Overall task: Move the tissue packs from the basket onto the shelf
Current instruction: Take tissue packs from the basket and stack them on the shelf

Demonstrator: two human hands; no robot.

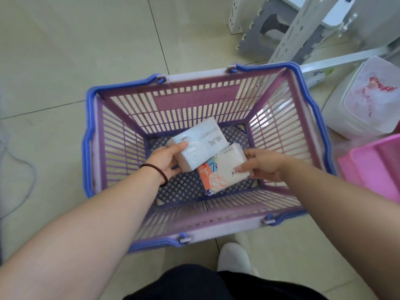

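A purple basket (194, 98) with blue handles stands on the tiled floor. Inside it, my left hand (166, 161) grips a pale blue tissue pack (201, 144) by its near end, thumb on top. My right hand (263, 164) holds a white tissue pack with orange and blue print (223, 172) by its right edge, low over the basket's mesh bottom. The blue pack overlaps the printed one's upper left corner. The shelf (290, 29) shows only as white perforated uprights at the top right.
A grey folding stool (268, 24) sits behind the shelf uprights. To the right of the basket stand a translucent white lidded box (372, 100) and a pink plastic bin (376, 165). A cable (21, 165) lies on the floor at left. My white shoe (233, 256) is below the basket.
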